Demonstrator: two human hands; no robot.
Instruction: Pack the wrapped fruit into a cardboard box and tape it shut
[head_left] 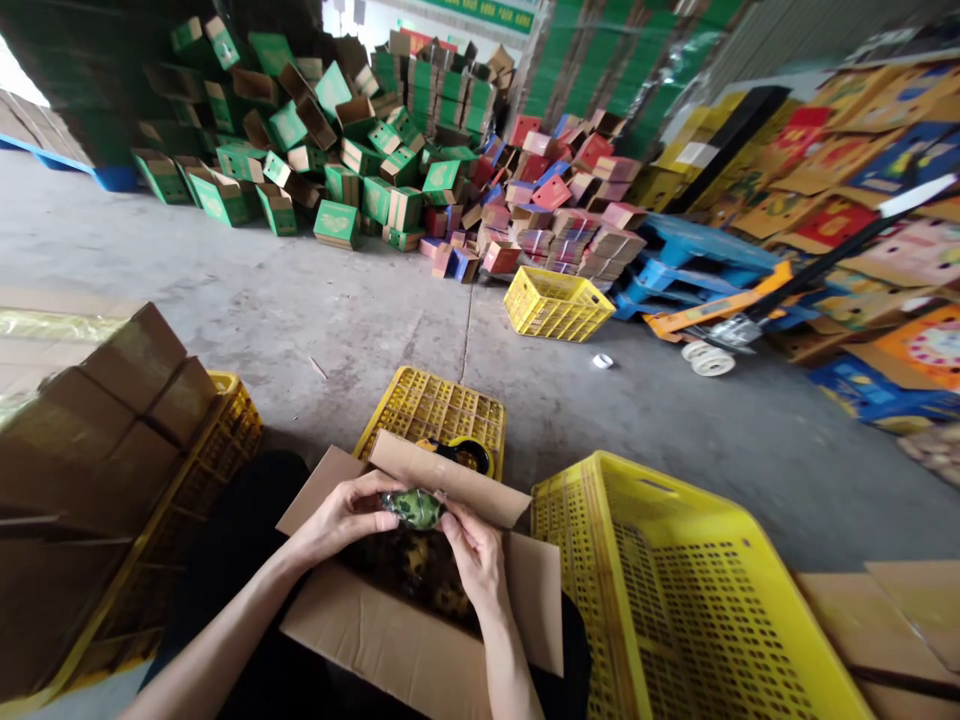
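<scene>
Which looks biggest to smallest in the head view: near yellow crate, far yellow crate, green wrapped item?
1. Near yellow crate, though closeness to the camera inflates it.
2. Far yellow crate.
3. Green wrapped item, held by left hand and right hand.

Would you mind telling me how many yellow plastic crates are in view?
4: one far out on the floor, one upside down beyond the open box, one at right, one under cartons at left; others may be hidden.

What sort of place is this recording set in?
Probably a packing warehouse: piles of green cartons on a concrete floor, yellow plastic crates, and a pallet jack by the flattened boxes.
</scene>
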